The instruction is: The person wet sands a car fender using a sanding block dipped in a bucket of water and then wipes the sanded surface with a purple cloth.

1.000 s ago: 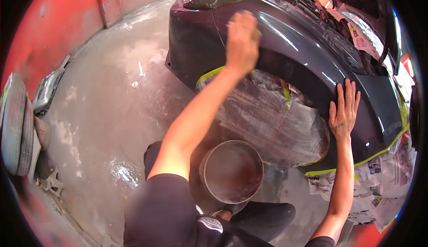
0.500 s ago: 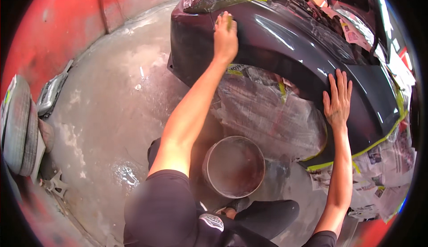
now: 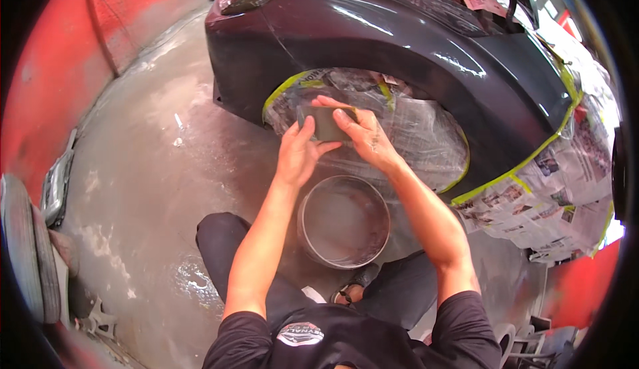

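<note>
In front of the masked wheel arch, my two hands hold a small dark grey-green rectangular piece, seemingly sandpaper [image 3: 326,124], between them. My left hand [image 3: 297,153] grips its left side, thumb on the near face. The fingers of my right hand [image 3: 363,135] are behind its right edge and the thumb presses the front. Beyond the hands curves a dark grey car fender [image 3: 406,59] with glossy streaks of light; neither hand touches it. Below the hands, between my knees, stands a round bucket [image 3: 381,226] with cloudy liquid in it.
Newspaper and plastic sheeting [image 3: 426,129] fill the wheel arch, edged with yellow-green tape [image 3: 512,169]. More newspaper [image 3: 532,196] hangs at the right. Tyres [image 3: 23,242] and a car lamp [image 3: 58,176] lie at the left by a red wall [image 3: 50,56]. The concrete floor [image 3: 146,202] looks wet.
Both hands have left the fender and come together nearer me, above the bucket, around the grey-green piece. The view has shifted, so the fender sits further left and higher.
</note>
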Tool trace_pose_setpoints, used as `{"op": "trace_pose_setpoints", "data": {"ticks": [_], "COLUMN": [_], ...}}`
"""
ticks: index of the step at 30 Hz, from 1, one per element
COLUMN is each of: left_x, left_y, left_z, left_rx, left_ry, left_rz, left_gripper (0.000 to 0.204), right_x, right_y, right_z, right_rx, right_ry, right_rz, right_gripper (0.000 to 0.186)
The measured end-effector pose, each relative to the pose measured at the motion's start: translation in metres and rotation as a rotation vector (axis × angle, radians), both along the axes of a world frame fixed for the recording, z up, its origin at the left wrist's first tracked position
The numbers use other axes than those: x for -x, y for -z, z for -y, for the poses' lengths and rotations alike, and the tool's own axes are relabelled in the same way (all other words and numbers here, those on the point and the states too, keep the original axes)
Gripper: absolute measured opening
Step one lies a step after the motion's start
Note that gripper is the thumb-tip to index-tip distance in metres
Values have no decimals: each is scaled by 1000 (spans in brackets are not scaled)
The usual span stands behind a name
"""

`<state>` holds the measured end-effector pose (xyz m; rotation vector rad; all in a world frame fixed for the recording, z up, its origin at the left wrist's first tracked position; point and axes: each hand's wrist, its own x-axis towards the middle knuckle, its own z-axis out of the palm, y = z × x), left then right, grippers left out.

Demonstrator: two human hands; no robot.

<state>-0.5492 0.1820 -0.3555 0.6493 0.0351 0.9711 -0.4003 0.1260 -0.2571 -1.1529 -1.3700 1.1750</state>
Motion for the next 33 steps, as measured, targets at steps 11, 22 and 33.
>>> {"op": "trace_pose_setpoints", "data": {"ticks": [11, 22, 33], "left_x": [-41, -65, -76], "left_y": [204, 241, 227], "left_z": [-15, 3, 14], "left_rx": [-550, -714, -636], "left_ry": [-252, 52, 94], "left_rz": [-1270, -1392, -1328], "left_gripper": [56, 45, 44], "right_x": [-110, -45, -30], "right_y": [-71, -37, -23], "right_z": [-44, -123, -125], "right_rx": [-920, -993, -863], "right_ry": [29, -9, 26], "right_rz": [2148, 2270, 2326], "right_gripper": [57, 64, 60]}}
